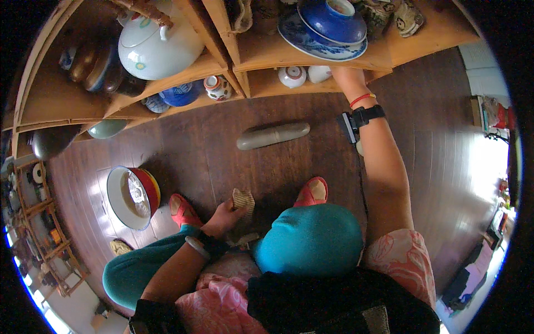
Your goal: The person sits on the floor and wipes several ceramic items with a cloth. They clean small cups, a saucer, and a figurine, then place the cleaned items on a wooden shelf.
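My left hand (223,218) hangs low between my knees, its fingers closed on a striped cloth (244,202). My right arm stretches up to the wooden shelf unit, and my right hand (348,78) reaches into a low compartment. The shelf board above hides its fingers, so what they hold cannot be told. Right beside that hand is a white ceramic vessel (319,74), partly covered by the board. A white round pot with a brown-ringed base (292,77) lies to its left. On the board above, an upturned blue bowl (333,18) rests on a blue-and-white plate (292,39).
An enamel basin (155,190) holding cloudy water stands on the floor at left. A long grey-green object (273,135) lies before the shelves. A large white lidded pot (154,52), a small patterned vase (217,87) and a blue jar (181,94) occupy the left compartments.
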`<state>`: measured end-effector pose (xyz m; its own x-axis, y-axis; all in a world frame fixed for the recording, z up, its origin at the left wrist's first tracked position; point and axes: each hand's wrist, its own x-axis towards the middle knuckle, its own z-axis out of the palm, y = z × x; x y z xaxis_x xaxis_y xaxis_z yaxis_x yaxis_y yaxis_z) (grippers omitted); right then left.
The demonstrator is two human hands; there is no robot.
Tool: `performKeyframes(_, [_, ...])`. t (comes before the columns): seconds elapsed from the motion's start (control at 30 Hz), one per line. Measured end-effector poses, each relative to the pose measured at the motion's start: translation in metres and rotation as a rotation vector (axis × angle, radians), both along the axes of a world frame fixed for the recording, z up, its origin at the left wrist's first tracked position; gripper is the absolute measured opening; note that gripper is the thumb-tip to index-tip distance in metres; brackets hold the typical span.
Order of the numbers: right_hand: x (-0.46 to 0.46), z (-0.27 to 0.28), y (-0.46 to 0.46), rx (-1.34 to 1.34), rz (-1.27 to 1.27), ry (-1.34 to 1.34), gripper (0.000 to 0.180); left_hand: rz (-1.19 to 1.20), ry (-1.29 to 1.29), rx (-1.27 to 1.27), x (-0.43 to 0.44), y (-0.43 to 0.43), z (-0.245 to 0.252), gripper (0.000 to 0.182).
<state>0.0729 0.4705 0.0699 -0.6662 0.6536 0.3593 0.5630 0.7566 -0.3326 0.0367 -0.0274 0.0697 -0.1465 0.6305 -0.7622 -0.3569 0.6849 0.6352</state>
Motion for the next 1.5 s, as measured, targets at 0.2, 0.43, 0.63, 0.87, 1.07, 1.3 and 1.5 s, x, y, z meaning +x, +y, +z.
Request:
performKeyframes(0.2, [0.029, 0.005, 0.006, -0.038, -0.001, -0.145, 0.033, 0.056, -0.093, -0.033, 0.003, 0.001, 0.005, 0.028])
performKeyframes(0.43, [0.041, 0.0, 0.023, 0.069, -0.042, -0.182, 0.024, -0.157, 0.101, 0.045, 0.006, -0.007, -0.013, 0.025])
performKeyframes(0.63, [0.044, 0.005, 0.027, -0.004, -0.104, -0.225, 0.026, 0.17, -0.222, -0.143, 0.012, -0.009, -0.014, 0.033])
performKeyframes(0.87, [0.04, 0.017, 0.028, 0.031, -0.043, -0.237, 0.031, 0.179, -0.202, 0.05, 0.011, -0.015, -0.028, 0.035])
performKeyframes(1.07, [0.05, 0.048, -0.003, 0.094, 0.024, -0.575, 0.041, 0.097, -0.148, 0.035, 0.006, -0.004, -0.014, 0.033])
performKeyframes(1.3, [0.142, 0.041, -0.071, 0.12, -0.038, -0.429, 0.05, 0.081, -0.047, 0.039, 0.007, 0.004, 0.0, 0.034])
performKeyframes(1.5, [0.196, 0.01, -0.095, -0.086, -0.133, -0.587, 0.051, 0.045, -0.059, -0.066, 0.008, 0.002, -0.007, 0.038])
